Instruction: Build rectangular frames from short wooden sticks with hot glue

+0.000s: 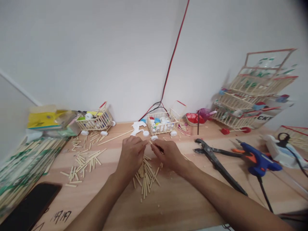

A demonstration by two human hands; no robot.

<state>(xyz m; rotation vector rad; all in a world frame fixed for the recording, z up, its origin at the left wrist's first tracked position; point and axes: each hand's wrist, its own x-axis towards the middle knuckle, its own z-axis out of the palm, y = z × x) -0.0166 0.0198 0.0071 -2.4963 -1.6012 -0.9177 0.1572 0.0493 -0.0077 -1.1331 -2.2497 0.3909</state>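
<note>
My left hand (131, 152) and my right hand (169, 154) meet above the wooden table (183, 205), fingers closed in a pinch. Between their fingertips shows the tip of a short wooden stick (150, 142); the rest is hidden by the fingers. Right below lies a loose pile of cut wooden sticks (145, 179). Just beyond my hands stands a miniature shopping cart (165, 123) made of sticks, with white wheels and bottle caps inside.
Packets of long skewers (26, 166) and a phone (33, 205) lie left, near scattered stick pieces (83, 163). A second cart (96, 118) stands behind. Rightward are black pliers (218, 163), a blue glue gun (258, 158), a power strip (279, 150) and stacked carts (255, 89).
</note>
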